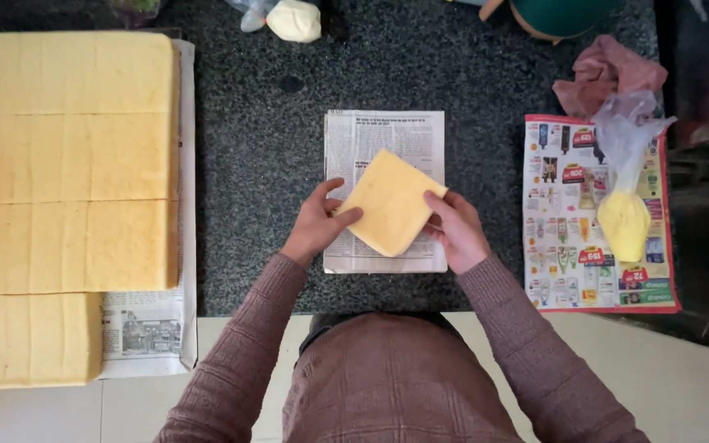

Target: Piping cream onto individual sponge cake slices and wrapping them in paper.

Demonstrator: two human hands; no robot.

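Nearest the head camera, a torso and two sleeves in ribbed mauve knit fill the bottom of the view, standing at a pale counter edge that meets a dark speckled stone worktop (264, 148).

Item under inspection: a square slice of yellow sponge cake (389, 201), flat, even in colour, turned corner-on like a diamond. It sits over a small sheet of printed newspaper (383, 135) laid centrally on the stone. The left hand (317, 220) grips its left corner, thumb on top; the right hand (455, 230) clamps its right edge. Whether the slice rests on the paper or is lifted clear cannot be told.

Left margin: a large slab of yellow sponge scored into blocks (63, 164) lies on more newspaper, well apart from the slice. Right margin: a colourful advertising leaflet (564, 246) carries a clear plastic piping bag of yellow cream (624, 217), with a crumpled pink cloth (605, 74) beyond it. Bare stone separates the small sheet from both sides.
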